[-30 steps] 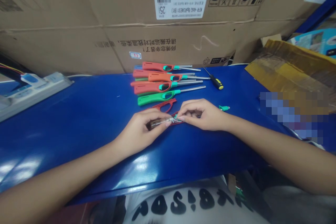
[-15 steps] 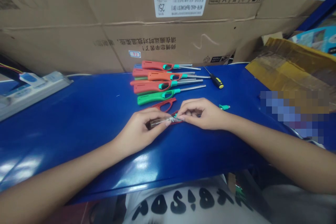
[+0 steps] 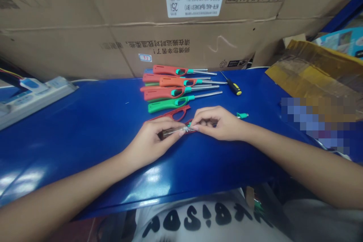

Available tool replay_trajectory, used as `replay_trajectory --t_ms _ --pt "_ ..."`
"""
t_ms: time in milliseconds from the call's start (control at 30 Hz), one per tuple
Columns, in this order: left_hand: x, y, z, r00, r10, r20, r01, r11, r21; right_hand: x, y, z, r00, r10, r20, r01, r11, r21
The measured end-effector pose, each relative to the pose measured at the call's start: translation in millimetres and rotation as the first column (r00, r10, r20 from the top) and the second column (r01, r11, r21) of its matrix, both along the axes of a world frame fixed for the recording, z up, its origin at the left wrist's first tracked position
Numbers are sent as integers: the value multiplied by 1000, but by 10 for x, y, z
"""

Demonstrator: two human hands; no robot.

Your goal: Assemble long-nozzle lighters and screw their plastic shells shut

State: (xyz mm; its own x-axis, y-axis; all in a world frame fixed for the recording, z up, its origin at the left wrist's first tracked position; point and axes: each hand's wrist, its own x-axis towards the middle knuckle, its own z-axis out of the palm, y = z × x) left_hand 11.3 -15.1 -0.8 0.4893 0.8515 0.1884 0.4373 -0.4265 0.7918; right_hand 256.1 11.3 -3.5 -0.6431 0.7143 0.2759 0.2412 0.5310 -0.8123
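Between the thumb and fingers of my left hand (image 3: pixel 154 136) lies a clear, brownish lighter fuel tank (image 3: pixel 171 131), its metal valve end pointing right. My right hand (image 3: pixel 217 123) is closed in a pinch at that valve end; whatever small part its fingertips grip is too small to make out. Just beyond my left hand a red lighter shell half (image 3: pixel 180 113) lies on the table. Another red shell piece with teal parts is partly hidden under the fingertips. A teal nozzle piece (image 3: pixel 242 115) with a metal tip shows behind my right wrist.
Several assembled long-nose lighters (image 3: pixel 170 92) in red, orange and green are piled further back on the blue table (image 3: pixel 99 121). Right of them lies a black-and-yellow screwdriver (image 3: pixel 235 87). A power strip (image 3: pixel 42 96) stands at left, a large carton (image 3: pixel 113 15) behind, and a taped yellow package (image 3: pixel 312 72) at right.
Both hands stay in nearly the same place, with the fuel tank still in my left hand. My right fingertips have shifted only very slightly at the valve end.
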Motion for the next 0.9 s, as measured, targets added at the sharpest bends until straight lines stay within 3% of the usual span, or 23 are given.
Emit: replay_trajectory --t_ms 467,900 --pt "8 8 -7 1000 4 -6 -5 1000 -14 -36 -11 -1 1000 -21 -13 21 1000 14" --pt "2 21 23 999 34 -13 -34 998 -48 -75 2 -5 990 -129 -61 123 988 -92"
